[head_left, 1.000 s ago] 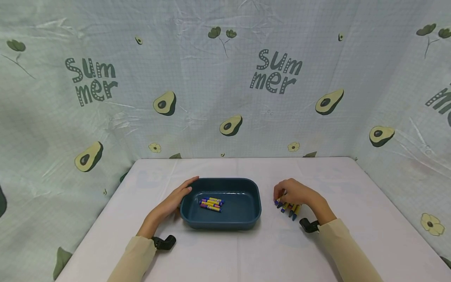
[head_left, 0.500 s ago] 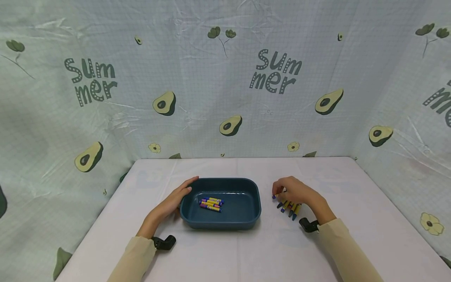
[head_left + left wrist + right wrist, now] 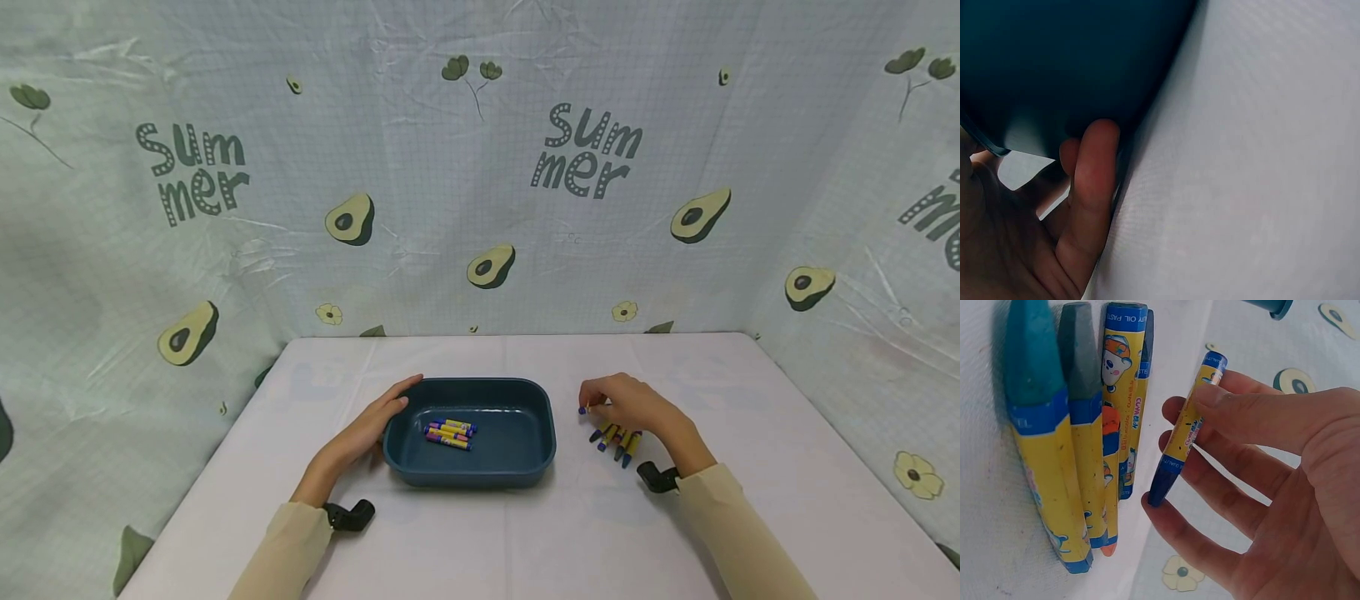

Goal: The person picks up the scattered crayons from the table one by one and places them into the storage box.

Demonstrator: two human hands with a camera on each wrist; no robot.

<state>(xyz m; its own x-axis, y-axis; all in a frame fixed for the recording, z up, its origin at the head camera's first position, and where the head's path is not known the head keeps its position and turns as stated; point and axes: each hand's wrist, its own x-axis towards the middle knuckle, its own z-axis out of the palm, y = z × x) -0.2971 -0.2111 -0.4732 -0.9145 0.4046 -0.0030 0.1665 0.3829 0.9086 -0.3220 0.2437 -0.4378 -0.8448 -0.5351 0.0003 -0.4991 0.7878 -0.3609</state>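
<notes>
My left hand (image 3: 372, 423) grips the left end of a dark blue rectangular dish (image 3: 468, 480), thumb at the rim. In the left wrist view, fingertips (image 3: 1099, 140) press the outer wall low down near the table. Several yellow-wrapped oil pastels (image 3: 450, 435) lie side by side inside the dish. Right of it, my right hand (image 3: 633, 404) pinches a dark blue oil pastel (image 3: 1180, 434) between thumb and fingers, its coloured tip pointing down in the right wrist view. Beside that hand a row of oil pastels (image 3: 1054, 487) rests on the table, teal, grey and orange among them.
The table (image 3: 450, 550) has a pale cloth over it. Behind and at both sides hangs a white curtain (image 3: 420, 167) printed with avocados and lettering. A black wrist camera (image 3: 350, 516) sits on the left wrist, another black camera (image 3: 657, 479) on the right.
My right hand has drawn one oil pastel slightly left and away from the row, towards the back. The left hand and the dish stay where they were.
</notes>
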